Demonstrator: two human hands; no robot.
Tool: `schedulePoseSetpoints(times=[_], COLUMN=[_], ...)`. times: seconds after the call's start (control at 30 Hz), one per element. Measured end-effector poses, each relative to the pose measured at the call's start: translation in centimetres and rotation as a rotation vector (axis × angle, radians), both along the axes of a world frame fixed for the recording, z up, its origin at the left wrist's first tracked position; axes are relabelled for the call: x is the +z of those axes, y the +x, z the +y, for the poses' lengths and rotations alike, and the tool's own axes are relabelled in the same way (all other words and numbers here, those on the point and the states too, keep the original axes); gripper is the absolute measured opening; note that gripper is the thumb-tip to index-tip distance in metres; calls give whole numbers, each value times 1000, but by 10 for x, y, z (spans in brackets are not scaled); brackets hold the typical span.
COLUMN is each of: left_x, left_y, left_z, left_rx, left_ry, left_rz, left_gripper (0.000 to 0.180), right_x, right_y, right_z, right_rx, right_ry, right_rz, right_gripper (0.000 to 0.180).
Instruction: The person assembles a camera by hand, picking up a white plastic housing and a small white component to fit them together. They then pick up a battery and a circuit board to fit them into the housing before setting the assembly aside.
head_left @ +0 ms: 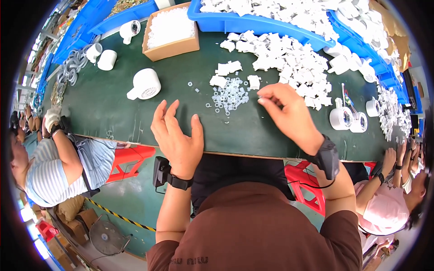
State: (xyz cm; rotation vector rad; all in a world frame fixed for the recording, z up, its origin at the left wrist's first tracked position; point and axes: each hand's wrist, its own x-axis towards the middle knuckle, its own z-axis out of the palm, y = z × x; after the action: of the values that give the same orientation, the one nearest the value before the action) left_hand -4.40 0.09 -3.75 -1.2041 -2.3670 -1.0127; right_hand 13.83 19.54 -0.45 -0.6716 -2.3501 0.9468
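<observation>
Left hand (177,140): fingers spread, nothing visible in it, over the tabletop's (117,108) near edge. Can't tell if it touches.

— And right?

— Right hand (289,115): thumb and index pinched on a small greyish piece (259,96), too small to identify. Fingertips point toward the tabletop's left edge.

— What's closest to it?

— Ring pile (231,95), just left of those tips, set back from the middle of the near edge. Smooth translucent plastic, tiny, open centres. Strays on its left.

— Lone white part (254,81)?

— At the pile's right, just beyond the fingertips. Opaque moulded plastic, blocky. Roughly square from above, no clear long axis. White clump (228,67) past the pile: long axis about parallel to the far edge.

— Housing (147,83)?

— Toward the left edge, on its side. Smooth white barrel, perforated round end facing the near edge, stub pointing left and slightly nearward.

— Far side?

— White heap (294,63), jagged pieces, right of centre. Cardboard box (176,49) of translucent bits and blue bin (221,23) of white parts along the far edge.
</observation>
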Motion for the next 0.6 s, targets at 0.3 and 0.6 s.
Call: schedulePoseSetpoints(times=[0.3,0.6], left_x=[1,8], left_y=[1,2], left_z=[4,0], left_rx=[-19,-29], left_ry=[6,-41], left_rz=[14,2], left_gripper=[45,38], right_x=[11,39], right_y=[37,147], right_z=[-10,7], right_rx=[-91,-687], right_ry=[156,591], right_rz=[28,-490], right_gripper=[24,67])
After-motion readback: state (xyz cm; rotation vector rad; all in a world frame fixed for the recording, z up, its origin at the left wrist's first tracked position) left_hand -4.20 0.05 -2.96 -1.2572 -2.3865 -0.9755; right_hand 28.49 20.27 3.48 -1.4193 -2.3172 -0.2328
